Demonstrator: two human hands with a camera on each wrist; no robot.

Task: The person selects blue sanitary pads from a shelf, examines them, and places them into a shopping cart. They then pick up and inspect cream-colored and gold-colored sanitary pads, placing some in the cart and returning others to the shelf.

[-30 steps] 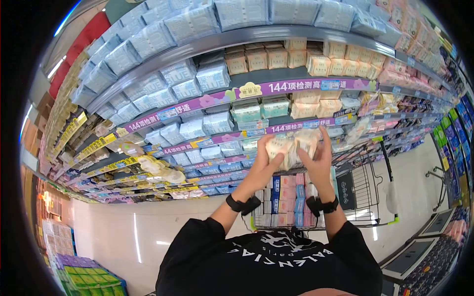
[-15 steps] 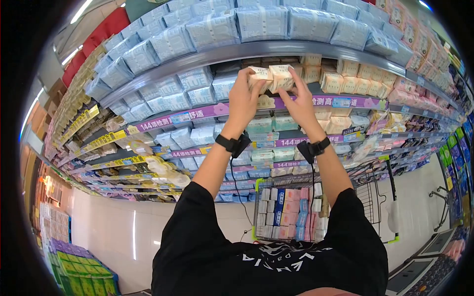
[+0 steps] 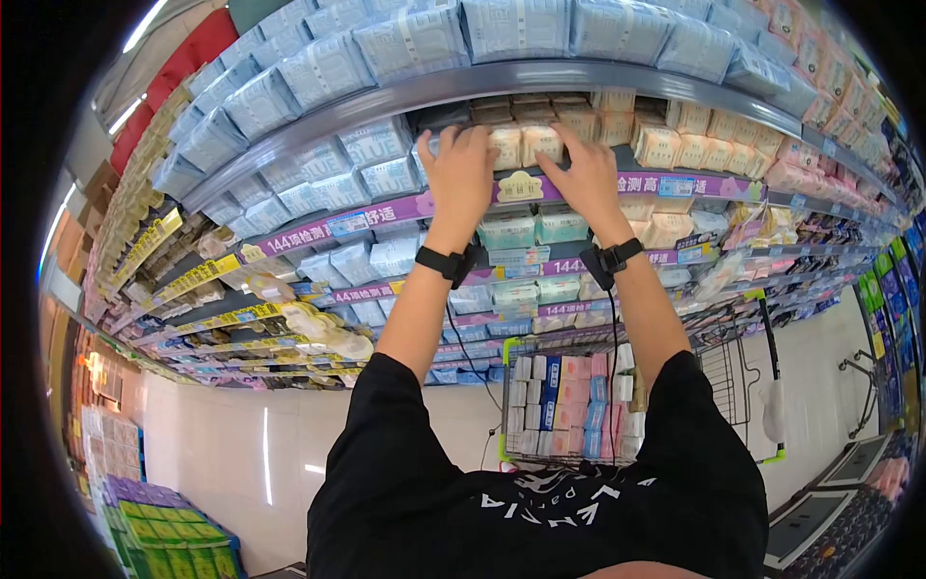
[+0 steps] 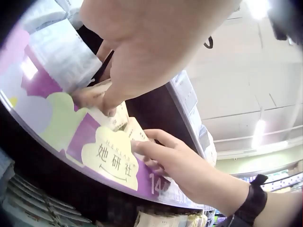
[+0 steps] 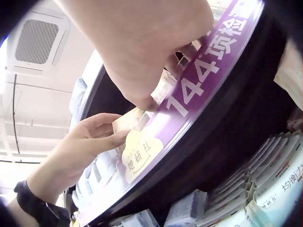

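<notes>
Black sleeves reach up past a wire trolley [image 3: 569, 405] of packs; left hand [image 3: 458, 174] and right hand [image 3: 584, 179] grip two beige packs [image 3: 524, 145] with curled fingers, setting them on the shelf [image 3: 540, 183] edge.

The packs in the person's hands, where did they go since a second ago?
Both hands lifted the two beige packs from chest height, above the cart, up onto the upper shelf. Now the left hand and right hand press them in among the other beige packs there. The hands never let go. The cart and the stocked shelves stayed as they were.
</notes>
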